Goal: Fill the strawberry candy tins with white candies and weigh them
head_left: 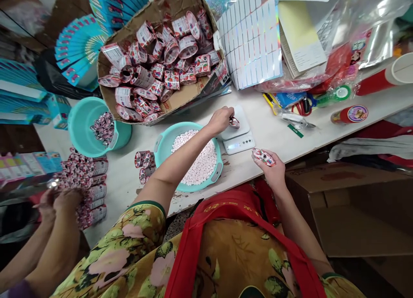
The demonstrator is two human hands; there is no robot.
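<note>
My left hand (pixel 222 120) reaches over a white digital scale (pixel 239 144), its fingers closed at the top of a small red-and-white printed carton (pixel 234 123) on the weighing plate. Whether the carton rests its full weight there, I cannot tell. My right hand (pixel 274 170), at the table's front edge, grips a second printed carton (pixel 263 157) between thumb and fingers. Under my left forearm stands a turquoise basin (pixel 158 154) holding many small pale pink candies (pixel 201 160).
Behind the basin, a cardboard box (pixel 183 102) holds many printed cartons. A smaller turquoise tub (pixel 85 121) contains small shiny pieces. At left, a co-worker's hands (pixel 61 203) are beside rows of filled-looking cartons (pixel 97 199). Scissors (pixel 305 105) and label sheets (pixel 253 44) lie right.
</note>
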